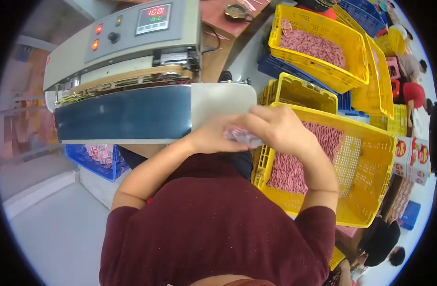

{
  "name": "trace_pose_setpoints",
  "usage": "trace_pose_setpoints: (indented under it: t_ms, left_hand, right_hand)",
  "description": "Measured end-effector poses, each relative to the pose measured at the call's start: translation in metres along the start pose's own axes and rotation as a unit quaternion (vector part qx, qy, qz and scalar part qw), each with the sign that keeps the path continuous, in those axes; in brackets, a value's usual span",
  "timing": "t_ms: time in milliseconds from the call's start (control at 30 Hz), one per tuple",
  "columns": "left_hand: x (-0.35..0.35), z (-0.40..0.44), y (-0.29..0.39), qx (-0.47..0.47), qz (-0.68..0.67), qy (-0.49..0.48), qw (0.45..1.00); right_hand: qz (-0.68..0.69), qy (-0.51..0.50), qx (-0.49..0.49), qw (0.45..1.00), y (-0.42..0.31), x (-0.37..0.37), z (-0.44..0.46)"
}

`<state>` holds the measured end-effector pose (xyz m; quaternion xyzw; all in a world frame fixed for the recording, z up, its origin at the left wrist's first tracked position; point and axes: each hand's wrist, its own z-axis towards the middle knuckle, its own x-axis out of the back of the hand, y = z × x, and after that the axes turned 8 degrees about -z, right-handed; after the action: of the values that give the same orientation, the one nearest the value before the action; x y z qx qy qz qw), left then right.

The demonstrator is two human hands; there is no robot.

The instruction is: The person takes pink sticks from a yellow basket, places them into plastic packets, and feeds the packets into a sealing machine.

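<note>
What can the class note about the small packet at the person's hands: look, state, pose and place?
The packet is small and shiny, like thin clear plastic, with pink and whitish colouring. Blur hides any print and whether it is sealed. It lies slanted in the right hand, with the left hand close against it, near the pale plate and left of the yellow basket.

Dark maroon, faintly pale-flecked shirt (pixel 218 224) with short sleeves (pixel 318 231), and bare forearms (pixel 154 169)
</note>
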<state>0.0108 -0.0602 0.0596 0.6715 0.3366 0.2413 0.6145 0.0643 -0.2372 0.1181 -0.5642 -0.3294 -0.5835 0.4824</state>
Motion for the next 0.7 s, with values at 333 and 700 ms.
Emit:
trace_pose_setpoints:
  t_ms: [333, 700]
  left_hand:
    - [0.025, -0.041, -0.043, -0.04, -0.406, 0.319, 0.855]
    - [0.043, -0.041, 0.009, -0.296, 0.164, 0.156, 0.928]
  right_hand:
    - [0.832, 0.021, -0.266, 0.487, 0.027, -0.075, 0.038]
    - [0.353, 0.324, -0.082, 0.874, -0.022, -0.077, 0.009]
